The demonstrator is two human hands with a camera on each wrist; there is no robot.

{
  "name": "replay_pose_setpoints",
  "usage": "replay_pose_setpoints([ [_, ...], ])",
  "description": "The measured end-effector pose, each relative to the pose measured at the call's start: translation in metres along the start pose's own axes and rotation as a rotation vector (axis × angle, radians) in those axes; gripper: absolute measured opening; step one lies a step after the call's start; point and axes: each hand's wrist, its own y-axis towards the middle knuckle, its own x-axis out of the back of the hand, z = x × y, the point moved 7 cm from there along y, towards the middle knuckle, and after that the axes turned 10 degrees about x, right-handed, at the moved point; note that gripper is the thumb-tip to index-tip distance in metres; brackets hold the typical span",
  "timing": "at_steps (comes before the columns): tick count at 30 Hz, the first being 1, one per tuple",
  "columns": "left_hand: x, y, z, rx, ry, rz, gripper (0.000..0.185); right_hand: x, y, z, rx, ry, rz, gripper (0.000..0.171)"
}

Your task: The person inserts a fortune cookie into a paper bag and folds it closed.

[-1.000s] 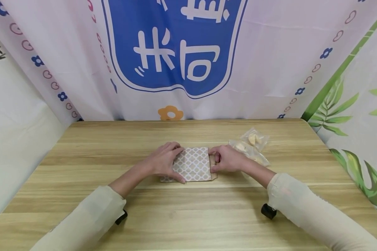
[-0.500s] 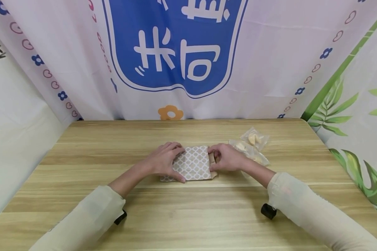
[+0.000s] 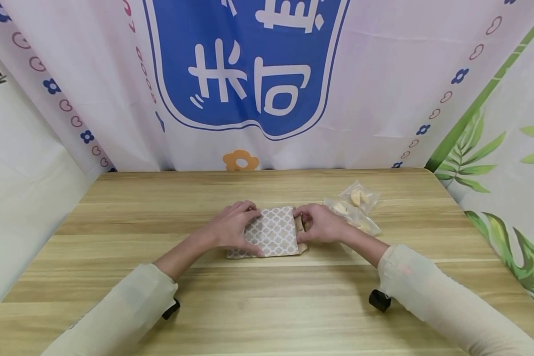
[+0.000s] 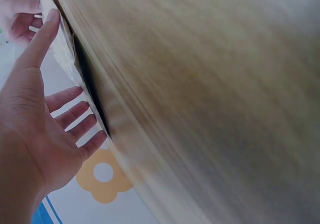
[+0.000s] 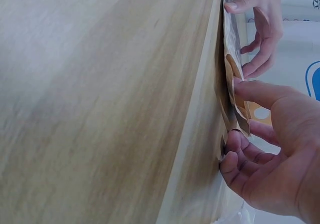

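Observation:
A flat paper bag [image 3: 273,231] with a white and beige lattice print lies on the table, its brown mouth [image 3: 300,232] at the right end. Across the bag's left part my left hand [image 3: 237,227] rests with fingers spread, thumb at the near side and fingertips at the far side. My right hand [image 3: 322,225] pinches the edge of the mouth with thumb and index finger. In the right wrist view the mouth gapes slightly beside my right hand [image 5: 280,144], whose other fingers curl below. The bag's inside is mostly hidden.
Several clear packets [image 3: 359,196] with pale, folded cookie-like pieces lie just behind and right of my right hand. The wooden table [image 3: 267,306] ends at a printed curtain [image 3: 374,99] behind.
My right thumb and finger have drawn slightly left along the mouth, and the bag's right end has lifted a little. The left hand stays in place.

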Motion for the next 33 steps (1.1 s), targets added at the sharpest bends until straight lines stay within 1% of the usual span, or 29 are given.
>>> replay_pose_setpoints([
  [6, -0.0002, -0.0006, -0.0001, -0.002, 0.006, -0.001, 0.106, -0.0013, -0.0002, -0.0018, -0.013, 0.053, -0.016, 0.056],
  [11, -0.0006, -0.0010, 0.0007, -0.002, -0.002, 0.003, 0.107, -0.0019, 0.0001, -0.0030, -0.035, 0.140, -0.040, 0.055],
  [17, -0.0017, -0.0006, 0.0017, -0.012, -0.006, -0.001, 0.108, -0.0028, 0.0003, -0.0045, -0.035, 0.221, -0.059, 0.049],
  [23, 0.0000, -0.0014, -0.0006, -0.017, -0.010, 0.008, 0.109, -0.0042, -0.0001, -0.0036, -0.038, 0.332, -0.062, 0.051],
  [30, 0.0009, -0.0018, -0.0017, -0.021, -0.007, 0.007, 0.109, -0.0051, -0.0004, -0.0066, -0.016, 0.445, -0.085, 0.054],
  [33, 0.0008, -0.0016, -0.0020, -0.022, -0.008, 0.006, 0.110, -0.0056, -0.0012, -0.0085, -0.042, 0.485, -0.094, 0.051],
])
